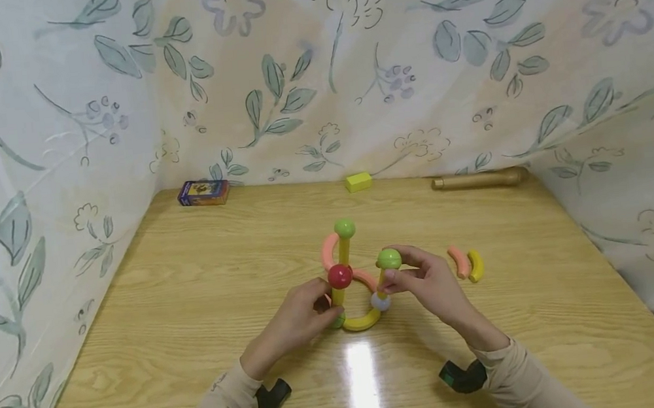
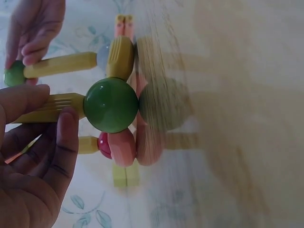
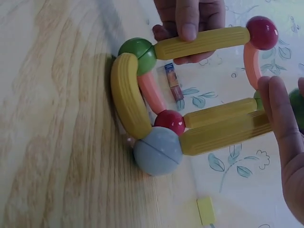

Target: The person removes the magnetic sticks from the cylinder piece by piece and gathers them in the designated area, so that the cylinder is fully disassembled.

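"So, where does the toy frame stand?"

"Just toward six o'clock of the head view's middle, upright on the wooden table."

"What makes up its ring?"

"Glossy balls and thick curved pieces. The green base ball sits at eight o'clock on the ring, the pale grey ball at about three, and a yellow arc bows between them at six. In your right wrist view, a pink arc joins the green base ball to the lower red ball."

"And the uprights?"

"Three ridged yellow rods. The near-left rod carries the upper red ball, the far rod a light green ball, and a pink curve links those two tops. The right rod rises from the grey ball to the right green ball."

"Your hands?"

"Your left hand pinches the near-left rod just above its base ball. Your right hand, at three o'clock, grips the right green ball where it meets the rod."

"What lies around?"

"Loose pink and yellow pieces at three o'clock, a small box at ten, a yellow block at twelve, a brown stick at two."
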`<state>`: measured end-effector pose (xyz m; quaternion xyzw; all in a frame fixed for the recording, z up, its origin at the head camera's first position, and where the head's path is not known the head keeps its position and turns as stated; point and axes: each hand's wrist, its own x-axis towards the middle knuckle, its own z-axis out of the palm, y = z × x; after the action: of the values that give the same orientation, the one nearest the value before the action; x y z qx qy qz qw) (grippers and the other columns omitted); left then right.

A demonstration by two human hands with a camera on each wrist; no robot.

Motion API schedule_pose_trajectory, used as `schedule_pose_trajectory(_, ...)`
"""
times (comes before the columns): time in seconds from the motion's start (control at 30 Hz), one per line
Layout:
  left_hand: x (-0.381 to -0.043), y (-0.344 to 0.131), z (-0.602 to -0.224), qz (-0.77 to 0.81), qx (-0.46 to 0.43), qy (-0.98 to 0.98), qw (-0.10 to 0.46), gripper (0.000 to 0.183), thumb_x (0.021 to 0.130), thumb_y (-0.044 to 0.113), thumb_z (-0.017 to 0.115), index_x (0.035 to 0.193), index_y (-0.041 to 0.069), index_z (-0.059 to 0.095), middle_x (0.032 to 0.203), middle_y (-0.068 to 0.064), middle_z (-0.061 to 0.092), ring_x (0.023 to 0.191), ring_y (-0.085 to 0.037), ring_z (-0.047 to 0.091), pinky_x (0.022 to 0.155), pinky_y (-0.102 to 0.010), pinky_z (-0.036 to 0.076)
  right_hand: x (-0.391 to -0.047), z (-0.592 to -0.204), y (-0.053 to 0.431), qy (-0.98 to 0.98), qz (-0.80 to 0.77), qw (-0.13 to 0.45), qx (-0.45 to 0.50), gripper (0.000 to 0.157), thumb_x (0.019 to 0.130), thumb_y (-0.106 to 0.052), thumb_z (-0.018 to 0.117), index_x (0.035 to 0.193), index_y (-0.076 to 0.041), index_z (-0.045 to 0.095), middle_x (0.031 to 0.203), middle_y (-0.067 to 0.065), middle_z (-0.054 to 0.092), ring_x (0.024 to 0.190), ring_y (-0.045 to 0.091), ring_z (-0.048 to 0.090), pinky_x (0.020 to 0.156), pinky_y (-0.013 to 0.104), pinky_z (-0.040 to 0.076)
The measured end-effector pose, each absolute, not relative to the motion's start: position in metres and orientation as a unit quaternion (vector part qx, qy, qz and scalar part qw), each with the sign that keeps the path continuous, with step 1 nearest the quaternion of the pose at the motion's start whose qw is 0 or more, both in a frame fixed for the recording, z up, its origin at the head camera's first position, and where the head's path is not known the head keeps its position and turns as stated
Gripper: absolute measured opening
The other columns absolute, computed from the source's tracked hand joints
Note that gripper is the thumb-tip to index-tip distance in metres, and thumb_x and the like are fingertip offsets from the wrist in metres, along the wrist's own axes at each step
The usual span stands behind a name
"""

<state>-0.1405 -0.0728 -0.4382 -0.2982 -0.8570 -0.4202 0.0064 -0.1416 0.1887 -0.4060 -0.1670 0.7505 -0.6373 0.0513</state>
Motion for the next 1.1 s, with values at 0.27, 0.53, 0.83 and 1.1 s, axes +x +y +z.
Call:
schedule_pose_trajectory(0.27, -0.142, -0.077, -0.433, -0.417, -0.294, -0.860, 0.006, 0.009, 0.087, 0.010, 0.071, 0.092, 0.008, 0.065, 0.089, -0.003, 0.065, 0.078, -0.009, 0.061, 0.069, -0.024, 0.054, -0.146, -0.404, 0.181, 0.745, -0.638, 0.020, -0.192, 0.038, 0.098, -0.014, 0.058, 0.133, -0.002, 0.051, 0.108, -0.009, 0.071, 0.083, 0.018, 0.074, 0.073, 0.037, 0.060)
schedule_pose_trajectory(0.53, -0.142, -0.080, -0.429, -0.411, -0.292, -0.864, 0.007, 0.009, 0.086, 0.011, 0.072, 0.092, 0.009, 0.065, 0.089, -0.003, 0.065, 0.078, -0.009, 0.061, 0.069, -0.021, 0.053, -0.148, -0.398, 0.181, 0.747, -0.636, 0.031, -0.191, 0.038, 0.098, -0.016, 0.058, 0.133, -0.001, 0.052, 0.108, -0.002, 0.068, 0.079, 0.020, 0.074, 0.067, 0.040, 0.060)
schedule_pose_trajectory(0.83, -0.145, -0.082, -0.426, -0.410, -0.282, -0.867, -0.012, 0.010, 0.087, 0.012, 0.071, 0.094, 0.009, 0.065, 0.090, -0.002, 0.065, 0.077, -0.009, 0.058, 0.068, -0.020, 0.051, -0.223, -0.409, 0.208, 0.903, -0.420, -0.054, -0.073, 0.044, 0.094, -0.035, 0.064, 0.123, -0.003, 0.062, 0.097, 0.013, 0.066, 0.078, 0.018, 0.061, 0.064, 0.029, 0.050)
schedule_pose_trajectory(1.1, -0.142, -0.075, -0.435, -0.418, -0.302, -0.857, -0.021, 0.011, 0.088, 0.011, 0.071, 0.097, 0.007, 0.065, 0.092, -0.003, 0.066, 0.078, -0.007, 0.058, 0.069, -0.020, 0.052, -0.276, -0.444, 0.223, 0.964, -0.261, -0.038, -0.040, 0.042, 0.089, -0.020, 0.064, 0.119, 0.010, 0.060, 0.107, 0.026, 0.067, 0.090, 0.036, 0.062, 0.077, 0.047, 0.052)
